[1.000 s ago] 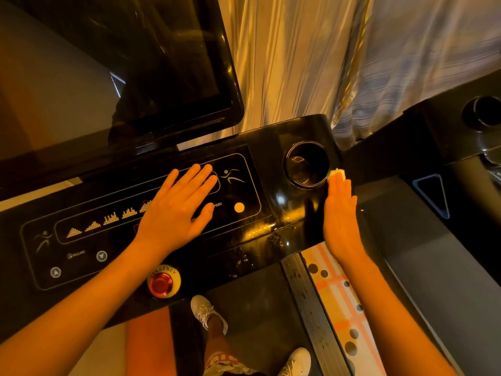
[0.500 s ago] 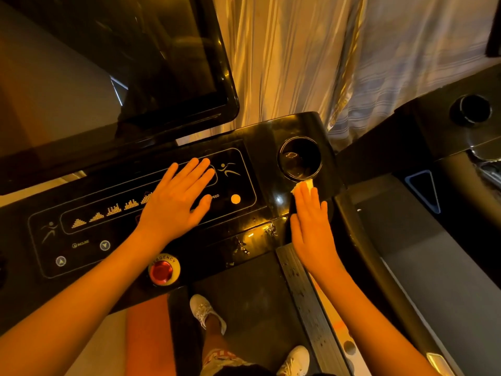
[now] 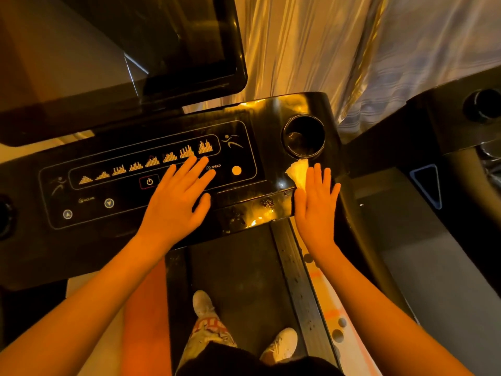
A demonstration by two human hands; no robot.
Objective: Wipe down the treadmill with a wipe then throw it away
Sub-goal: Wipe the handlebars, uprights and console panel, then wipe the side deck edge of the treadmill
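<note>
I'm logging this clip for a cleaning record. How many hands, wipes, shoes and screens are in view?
hands: 2 (left hand, right hand)
wipe: 1
shoes: 2
screen: 1
total: 6

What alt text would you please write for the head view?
A right hand presses a wipe flat on a black treadmill console beside its cup holder; the left hand rests flat on the control panel.

Striped curtain [image 3: 339, 50] behind; warm amber light; patterned floor [image 3: 325, 308].
</note>
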